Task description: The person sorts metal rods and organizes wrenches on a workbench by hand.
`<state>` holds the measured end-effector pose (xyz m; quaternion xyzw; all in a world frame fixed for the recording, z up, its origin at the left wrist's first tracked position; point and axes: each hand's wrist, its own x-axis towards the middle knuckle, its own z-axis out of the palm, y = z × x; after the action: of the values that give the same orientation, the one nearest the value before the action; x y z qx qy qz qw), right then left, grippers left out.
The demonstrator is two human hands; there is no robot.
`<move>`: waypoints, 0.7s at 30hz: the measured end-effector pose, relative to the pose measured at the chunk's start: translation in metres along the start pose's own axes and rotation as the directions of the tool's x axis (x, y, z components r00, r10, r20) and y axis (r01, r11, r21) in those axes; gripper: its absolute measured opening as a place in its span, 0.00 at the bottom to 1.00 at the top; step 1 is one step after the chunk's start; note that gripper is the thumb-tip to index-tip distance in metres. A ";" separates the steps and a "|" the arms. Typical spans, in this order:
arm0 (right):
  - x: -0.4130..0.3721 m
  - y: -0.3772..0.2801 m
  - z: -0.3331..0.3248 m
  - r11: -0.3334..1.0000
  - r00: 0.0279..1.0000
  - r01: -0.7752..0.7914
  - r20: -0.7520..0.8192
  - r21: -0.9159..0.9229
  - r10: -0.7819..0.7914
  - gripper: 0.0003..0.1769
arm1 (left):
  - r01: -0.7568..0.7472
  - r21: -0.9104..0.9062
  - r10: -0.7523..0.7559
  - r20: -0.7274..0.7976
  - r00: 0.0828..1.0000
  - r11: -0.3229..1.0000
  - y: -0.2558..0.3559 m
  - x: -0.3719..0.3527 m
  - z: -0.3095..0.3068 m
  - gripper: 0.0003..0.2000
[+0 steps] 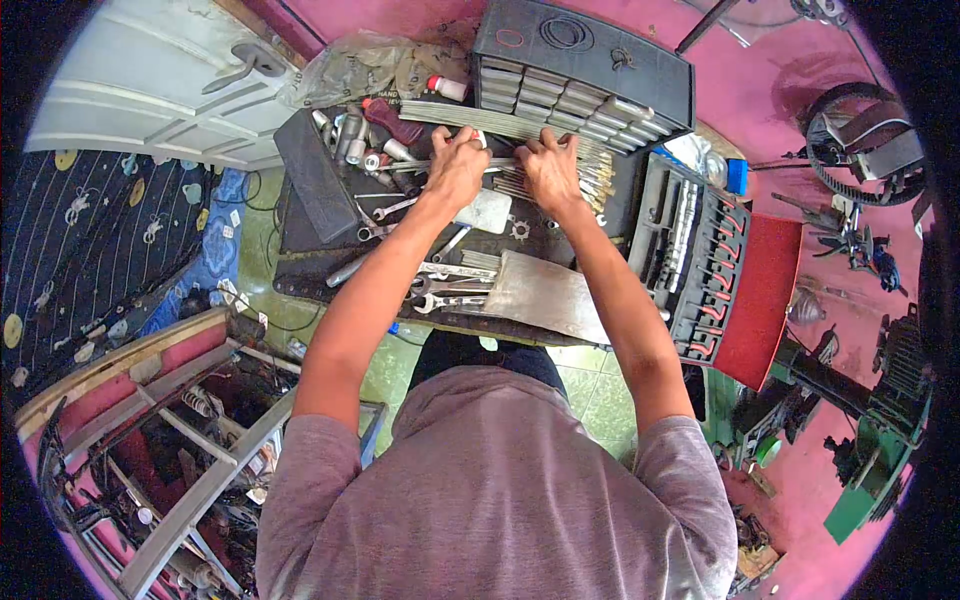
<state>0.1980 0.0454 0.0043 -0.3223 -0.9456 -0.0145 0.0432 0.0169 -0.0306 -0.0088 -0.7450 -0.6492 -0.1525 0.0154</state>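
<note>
Both of my hands reach over the dark workbench (335, 262). My left hand (460, 167) has its fingers curled over a bundle of thin metal rods (450, 116), near a small white-and-red item. To its right, my right hand (550, 170) bends its fingers down onto the rods, beside brass-coloured rod ends (597, 175); its fingertips are partly hidden. Below the hands lie a whitish block (485, 211), a small toothed metal disc (519, 230), several wrenches (450, 285) and a flat metal plate (545, 293).
A grey drawer cabinet (585, 75) stands at the back. Bottles, including a dark red one (390, 120), and a long dark box (315, 175) are at the left. A socket tray (680, 230) and a red toolbox lid (762, 295) are at the right.
</note>
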 end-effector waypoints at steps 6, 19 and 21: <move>-0.001 0.003 0.000 1.000 0.999 -0.002 -0.036 0.008 0.002 0.13 | -0.010 -0.025 0.010 -0.002 1.000 1.000 0.000 0.002 -0.004 0.06; -0.015 0.012 -0.013 0.998 0.993 0.034 -0.112 -0.049 -0.039 0.12 | -0.047 0.046 0.049 -0.039 0.998 0.998 0.017 0.001 -0.023 0.10; -0.023 0.017 -0.016 0.996 0.994 0.030 -0.099 -0.085 -0.038 0.11 | -0.042 0.055 0.043 -0.030 0.999 0.998 0.023 0.000 -0.024 0.10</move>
<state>0.2276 0.0442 0.0183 -0.3064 -0.9462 -0.0709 0.0768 0.0338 -0.0395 0.0184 -0.7554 -0.6368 -0.1462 0.0491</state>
